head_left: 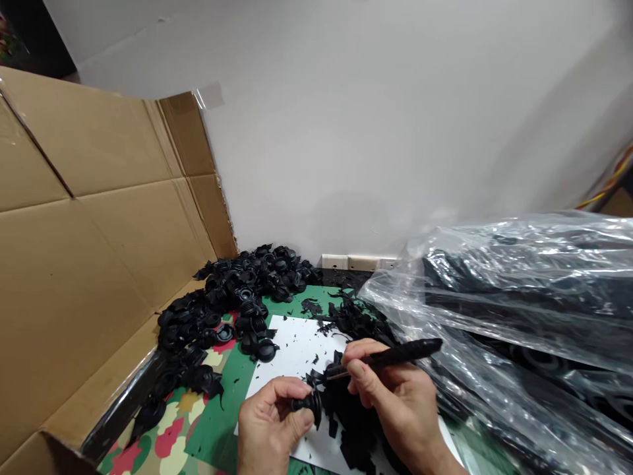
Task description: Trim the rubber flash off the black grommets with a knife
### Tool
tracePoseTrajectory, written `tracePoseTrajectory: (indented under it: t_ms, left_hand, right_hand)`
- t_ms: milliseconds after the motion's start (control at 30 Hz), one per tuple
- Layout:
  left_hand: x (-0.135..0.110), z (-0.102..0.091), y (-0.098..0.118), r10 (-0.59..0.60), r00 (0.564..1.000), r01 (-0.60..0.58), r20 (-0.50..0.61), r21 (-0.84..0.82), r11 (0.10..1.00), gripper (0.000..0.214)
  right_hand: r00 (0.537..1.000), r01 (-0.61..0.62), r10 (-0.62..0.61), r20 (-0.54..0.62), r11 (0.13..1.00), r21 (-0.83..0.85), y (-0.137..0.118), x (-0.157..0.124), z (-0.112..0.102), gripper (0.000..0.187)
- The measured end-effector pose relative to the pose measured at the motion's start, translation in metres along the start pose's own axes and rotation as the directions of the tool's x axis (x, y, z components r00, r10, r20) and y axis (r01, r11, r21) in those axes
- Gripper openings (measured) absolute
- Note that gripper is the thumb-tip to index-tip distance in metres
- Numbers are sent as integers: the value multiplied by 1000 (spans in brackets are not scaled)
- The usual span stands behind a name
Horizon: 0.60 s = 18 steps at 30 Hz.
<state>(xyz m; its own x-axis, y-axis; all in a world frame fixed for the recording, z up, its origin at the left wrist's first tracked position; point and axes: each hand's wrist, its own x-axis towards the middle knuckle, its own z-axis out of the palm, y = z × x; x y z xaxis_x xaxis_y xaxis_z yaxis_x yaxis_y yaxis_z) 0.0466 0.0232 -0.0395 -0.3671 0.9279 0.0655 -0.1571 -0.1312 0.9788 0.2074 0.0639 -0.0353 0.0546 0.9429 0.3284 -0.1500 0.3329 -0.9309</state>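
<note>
My left hand point(270, 422) is closed on a small black ribbed rubber part point(309, 404), held just above a white sheet point(297, 349). My right hand point(395, 396) grips a black knife-like tool point(395, 356) like a pen, its tip touching the top of the rubber part. Black trimmings point(353, 435) lie in a heap under my right hand on the sheet. A large pile of similar black rubber parts point(237, 297) spreads behind and to the left of the sheet.
A flattened cardboard box point(89, 224) stands along the left. A clear plastic bag point(519, 316) full of black parts fills the right. The table has a green and flower-patterned cover point(173, 435). A white wall point(370, 132) is behind.
</note>
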Motion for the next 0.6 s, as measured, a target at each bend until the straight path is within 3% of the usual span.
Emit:
tracePoseTrajectory:
  t_ms: [133, 333, 500, 600]
  left_hand:
    - [0, 0, 0, 0, 1000, 0, 19, -13, 1000, 16]
    - [-1, 2, 1, -6, 999, 7, 36, -25, 1000, 15]
    - [-1, 3, 2, -10, 1000, 11, 29, -24, 1000, 16]
    - [-1, 4, 1, -20, 1000, 21, 22, -37, 999, 17]
  right_hand:
    - [993, -68, 59, 102, 994, 84, -3, -8, 8, 20]
    - [993, -40, 23, 112, 989, 146, -2, -14, 20, 19]
    - [992, -97, 85, 92, 986, 134, -8, -15, 22, 21]
    - [994, -20, 10, 112, 995, 93, -7, -16, 23, 19]
